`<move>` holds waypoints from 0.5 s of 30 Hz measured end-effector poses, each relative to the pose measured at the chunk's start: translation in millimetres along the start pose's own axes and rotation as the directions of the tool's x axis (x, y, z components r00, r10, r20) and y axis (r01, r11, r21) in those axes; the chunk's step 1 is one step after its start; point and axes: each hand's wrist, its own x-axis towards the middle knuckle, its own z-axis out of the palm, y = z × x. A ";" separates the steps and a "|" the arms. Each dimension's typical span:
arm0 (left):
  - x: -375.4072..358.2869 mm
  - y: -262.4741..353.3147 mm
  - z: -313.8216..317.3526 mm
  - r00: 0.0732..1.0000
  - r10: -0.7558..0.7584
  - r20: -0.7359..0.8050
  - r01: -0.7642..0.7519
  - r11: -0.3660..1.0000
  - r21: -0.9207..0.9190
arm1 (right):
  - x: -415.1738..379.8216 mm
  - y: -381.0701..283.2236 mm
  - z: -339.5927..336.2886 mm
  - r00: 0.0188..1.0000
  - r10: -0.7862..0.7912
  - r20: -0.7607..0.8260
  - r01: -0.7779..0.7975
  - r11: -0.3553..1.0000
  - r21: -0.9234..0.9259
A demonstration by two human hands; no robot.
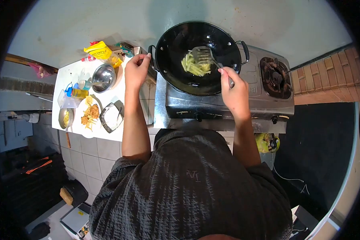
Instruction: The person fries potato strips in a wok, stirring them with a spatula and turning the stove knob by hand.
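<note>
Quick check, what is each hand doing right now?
Left hand: closed on the wok handle.
Right hand: closed on the spatula, its blade over the vegetable strips in the wok.

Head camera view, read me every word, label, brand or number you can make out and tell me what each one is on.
Yellow packet: red print, too blurred to read.
Stove front panel, beside the right hand: faint lettering, too small to read.
Grey shirt: a small stitched mark, not legible.
Box on the floor: a yellow label, too small to read.
Bottles on the counter: no readable label.
</note>
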 end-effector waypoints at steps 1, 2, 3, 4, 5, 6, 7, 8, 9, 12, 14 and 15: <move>0.3 -0.2 0.3 1.000 -0.002 0.000 0.002 1.000 -0.007 | -0.7 2.0 3.0 0.996 -0.068 -0.052 0.067 0.997 -0.029; 0.6 -0.5 0.1 1.000 -0.004 0.000 0.004 1.000 -0.012 | -1.0 3.1 5.1 0.985 -0.137 -0.102 0.132 0.989 -0.061; 0.2 0.1 -0.2 1.000 -0.005 -0.002 0.005 1.000 -0.009 | -1.0 1.9 5.0 0.986 -0.136 -0.100 0.131 0.990 -0.058; -0.5 1.6 -0.3 1.000 0.002 -0.006 -0.002 1.000 -0.016 | -1.1 -0.3 4.2 0.991 -0.110 -0.076 0.108 0.994 -0.029; -1.0 2.4 -0.4 1.000 0.010 -0.007 -0.010 1.000 -0.022 | -2.0 -1.5 3.8 0.995 -0.082 -0.053 0.082 0.997 -0.003; -0.8 2.1 -0.7 1.000 0.011 -0.005 -0.011 1.000 -0.020 | -2.6 -0.8 5.4 0.995 -0.079 -0.055 0.079 0.997 -0.002; -0.3 1.6 -0.7 1.000 0.014 -0.007 -0.014 1.000 -0.008 | -2.6 0.6 8.0 0.993 -0.100 -0.067 0.098 0.995 -0.037; 0.4 1.1 -0.1 1.000 0.017 -0.011 -0.017 1.000 0.004 | -2.3 1.1 9.7 0.989 -0.123 -0.078 0.117 0.990 -0.074; 1.2 0.5 0.5 1.000 0.018 -0.013 -0.018 1.000 0.003 | -1.7 -0.5 10.1 0.989 -0.125 -0.079 0.119 0.990 -0.073; 1.7 -4.3 0.1 1.000 0.019 -0.010 -0.019 1.000 -0.012 | -3.6 -4.7 12.8 0.983 -0.150 -0.104 0.152 0.988 0.008; 3.8 -5.8 0.2 0.999 0.048 -0.012 -0.047 0.999 0.013 | -5.2 -2.7 16.1 0.989 -0.142 -0.047 0.144 0.988 0.051; 3.5 -4.2 0.2 0.999 0.050 -0.012 -0.049 0.999 0.011 | -5.9 -1.8 19.3 0.989 -0.143 -0.049 0.145 0.988 0.049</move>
